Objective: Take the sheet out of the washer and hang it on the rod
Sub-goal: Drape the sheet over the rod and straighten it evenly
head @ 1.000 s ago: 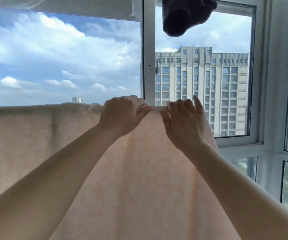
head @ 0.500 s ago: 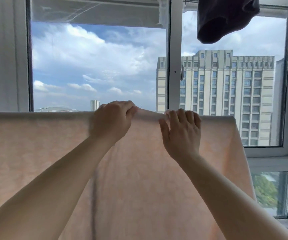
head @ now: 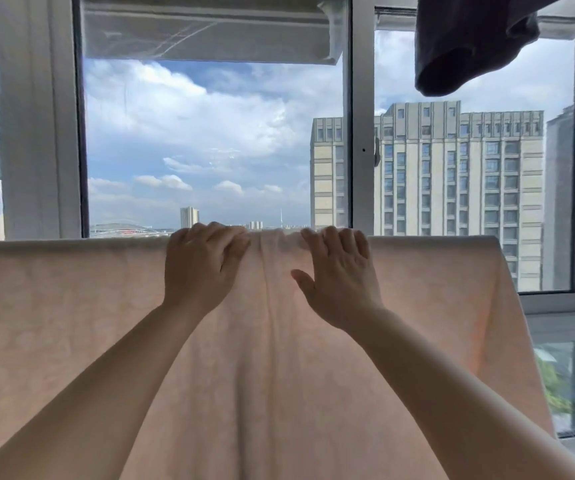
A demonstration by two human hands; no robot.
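- where the sheet (head: 71,323) is draped over the rod, its top fold is seen running level from side to side, directly under both hands; the rod itself is hidden beneath the cloth.
- the left hand (head: 203,268) is laid on the fold with fingers curled over the top edge; whether cloth is pinched cannot be told.
- the right hand (head: 339,282) is laid flat just beside it, fingers straight and hooked over the edge, thumb spread apart on the near face.
- between the two hands a bunched vertical pleat is seen in the cloth.
- the long axis of the fold extends outward from each hand; the right end of the sheet lies nearer the right hand, and smoothing is judged to proceed outward along that axis.
- a dark garment (head: 469,46) hangs above the right hand.
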